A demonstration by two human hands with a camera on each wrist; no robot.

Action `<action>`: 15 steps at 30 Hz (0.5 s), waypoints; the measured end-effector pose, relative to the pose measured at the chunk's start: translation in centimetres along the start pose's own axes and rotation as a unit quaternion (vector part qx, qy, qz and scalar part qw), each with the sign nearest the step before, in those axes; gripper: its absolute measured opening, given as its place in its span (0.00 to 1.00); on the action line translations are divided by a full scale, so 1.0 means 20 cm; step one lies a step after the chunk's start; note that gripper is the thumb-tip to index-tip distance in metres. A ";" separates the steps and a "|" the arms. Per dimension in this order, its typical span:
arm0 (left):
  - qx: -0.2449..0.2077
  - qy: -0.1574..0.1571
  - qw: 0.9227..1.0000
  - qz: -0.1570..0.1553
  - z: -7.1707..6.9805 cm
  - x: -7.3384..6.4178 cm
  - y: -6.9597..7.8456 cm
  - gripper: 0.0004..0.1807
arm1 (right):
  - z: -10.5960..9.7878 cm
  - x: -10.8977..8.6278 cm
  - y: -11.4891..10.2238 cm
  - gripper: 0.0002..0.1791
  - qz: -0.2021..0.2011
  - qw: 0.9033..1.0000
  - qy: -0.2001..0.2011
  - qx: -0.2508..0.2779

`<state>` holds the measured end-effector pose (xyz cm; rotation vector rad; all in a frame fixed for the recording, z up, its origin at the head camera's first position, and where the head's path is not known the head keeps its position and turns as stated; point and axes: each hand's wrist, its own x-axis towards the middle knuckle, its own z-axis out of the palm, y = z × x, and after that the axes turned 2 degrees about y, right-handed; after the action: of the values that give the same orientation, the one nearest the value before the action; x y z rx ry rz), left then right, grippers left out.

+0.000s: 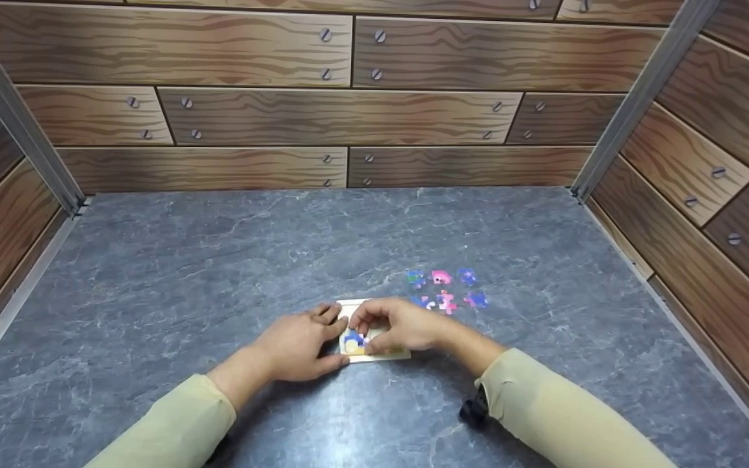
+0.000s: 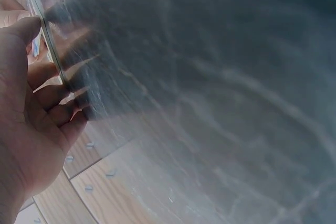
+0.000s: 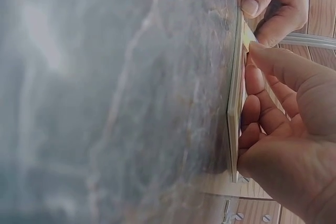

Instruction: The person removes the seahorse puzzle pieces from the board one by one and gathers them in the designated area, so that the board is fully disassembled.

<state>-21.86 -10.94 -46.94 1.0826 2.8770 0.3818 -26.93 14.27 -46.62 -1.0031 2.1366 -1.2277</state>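
A small jigsaw board [image 1: 374, 359] with a pale rim lies flat on the table. My left hand [image 1: 296, 348] rests along its left side, thumb at the near corner and fingers on the edge. Over the board, my right hand [image 1: 400, 325] pinches a blue and yellow puzzle piece [image 1: 354, 341] between thumb and fingers. A yellow part of the piece [image 3: 248, 36] shows by the right thumb in the right wrist view, tilted up from the board. The right hand hides much of the board's middle.
Several loose puzzle pieces [image 1: 441, 277], blue and pink, lie in two rows just beyond the board to the right. The grey marbled table [image 1: 251, 247] is bounded by wood-patterned walls [image 1: 342, 117] and metal corner posts [image 1: 634, 97].
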 end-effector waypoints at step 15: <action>-0.006 0.003 1.000 -0.002 0.00 0.00 0.00 0.38 | 0.01 0.01 -0.01 0.22 0.009 1.000 0.006 -0.019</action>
<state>-21.91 -10.92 -47.03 1.0748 2.8785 0.4020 -26.84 14.02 -46.52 -0.9926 2.1803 -1.1922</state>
